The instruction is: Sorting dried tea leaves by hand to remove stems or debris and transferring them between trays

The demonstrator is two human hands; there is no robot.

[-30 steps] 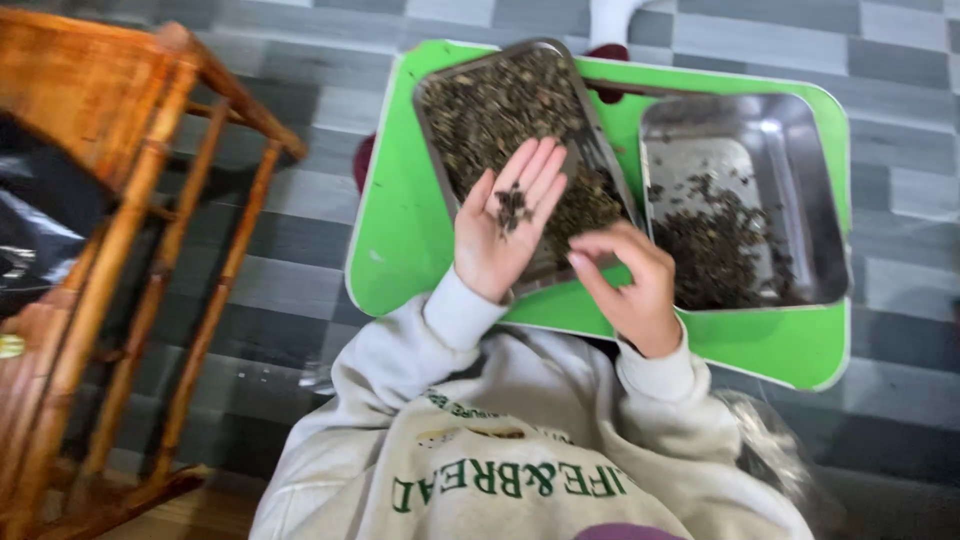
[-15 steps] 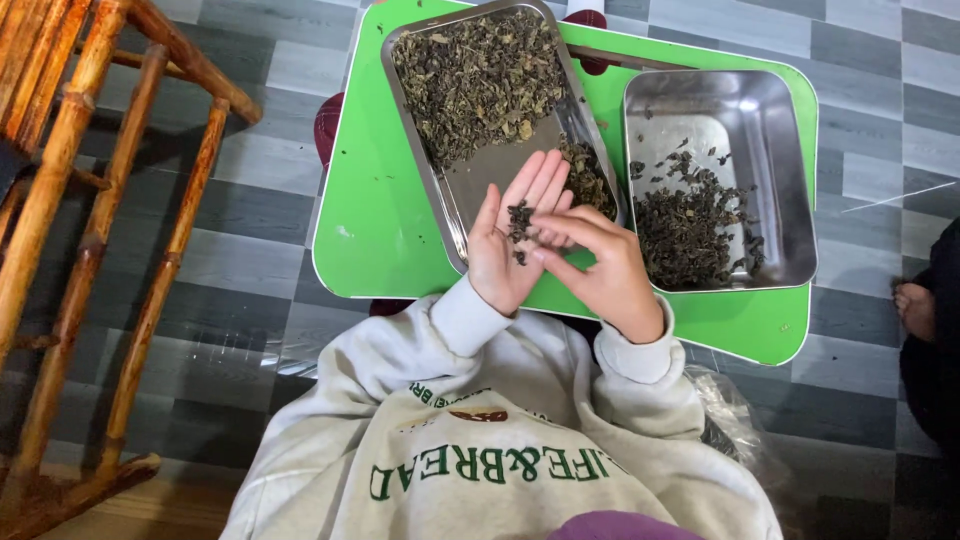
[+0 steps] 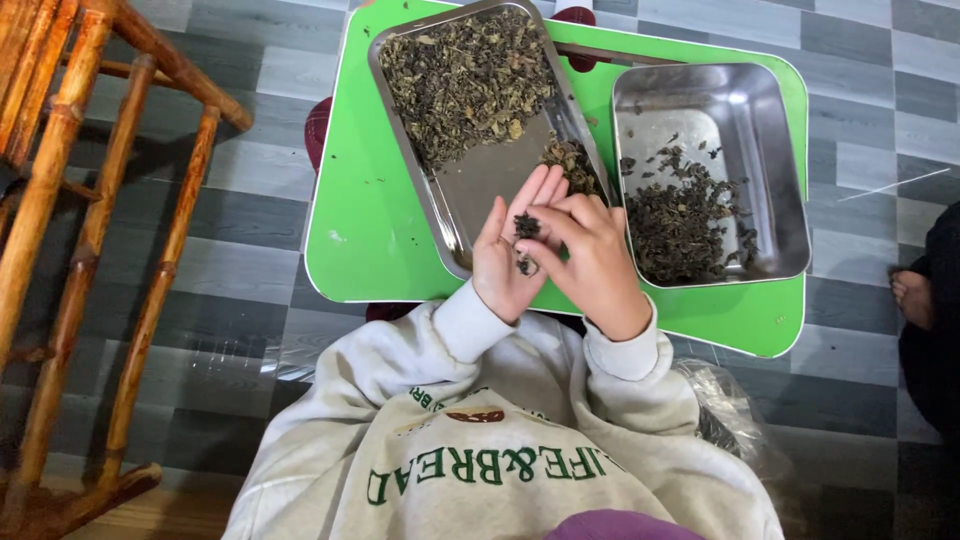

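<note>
Head view: left hand (image 3: pixel 508 262) flat open, palm up, cupping a few dried leaves (image 3: pixel 526 226) over near edge of left tray (image 3: pixel 455 205). Right hand (image 3: pixel 590 255) fingertips pinching at them. Leaves likely light, brittle, crumbly; pinch gently, singly. Right tray (image 3: pixel 790 215) holds sorted bits.

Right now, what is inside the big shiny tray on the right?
The right metal tray holds a loose pile of dark dried leaves, mostly toward its near left side, with bare shiny bottom showing farther back. The right hand covers none of it, but the pile hides the metal beneath.
</note>
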